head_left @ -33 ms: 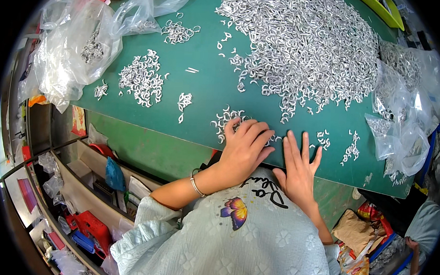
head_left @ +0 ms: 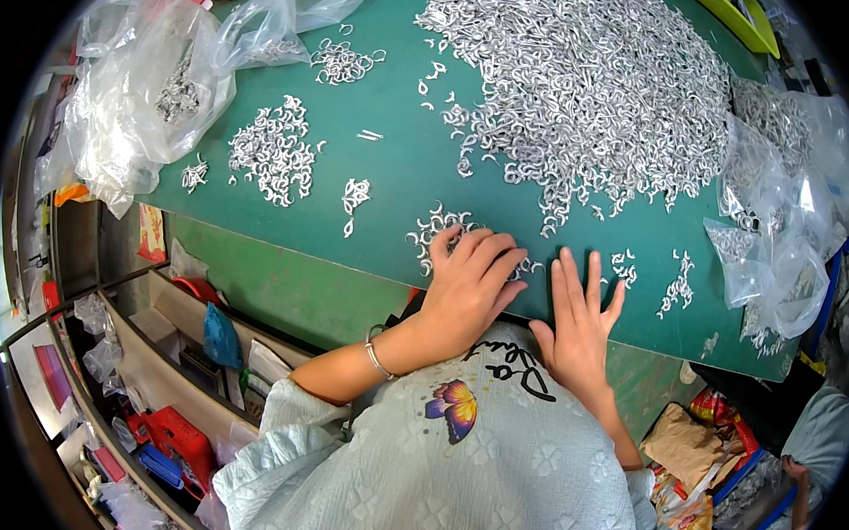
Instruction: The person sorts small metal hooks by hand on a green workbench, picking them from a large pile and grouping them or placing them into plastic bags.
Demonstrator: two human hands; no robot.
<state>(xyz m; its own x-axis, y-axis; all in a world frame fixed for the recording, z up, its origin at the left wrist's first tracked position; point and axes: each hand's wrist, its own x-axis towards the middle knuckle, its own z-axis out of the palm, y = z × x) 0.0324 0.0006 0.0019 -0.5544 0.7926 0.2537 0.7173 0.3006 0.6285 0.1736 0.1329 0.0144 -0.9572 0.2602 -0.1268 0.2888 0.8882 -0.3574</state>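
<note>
Small curved silver metal pieces lie in piles on a green table. My left hand (head_left: pixel 468 284) is over a little pile (head_left: pixel 428 229) of them near the front edge. Its fingers are bent and apart, with the tips down among the pieces; what lies under the palm is hidden. Beside it, my right hand (head_left: pixel 579 314) rests on the tabletop at the edge, fingers stretched out and holding nothing. Just right of those fingertips are two small clusters of pieces, a nearer one (head_left: pixel 624 267) and a longer one (head_left: pixel 677 286).
A large heap (head_left: pixel 593 92) of silver pieces covers the far right. Smaller piles (head_left: pixel 276 152) sit left. Clear plastic bags (head_left: pixel 142 111) stand at the left, others (head_left: pixel 776 252) at the right. A shelf unit (head_left: pixel 155 367) is low left; another person's hand (head_left: pixel 796 468) shows low right.
My right hand has shifted very slightly to the right and away from me. My left hand has barely moved, and the piles look the same.
</note>
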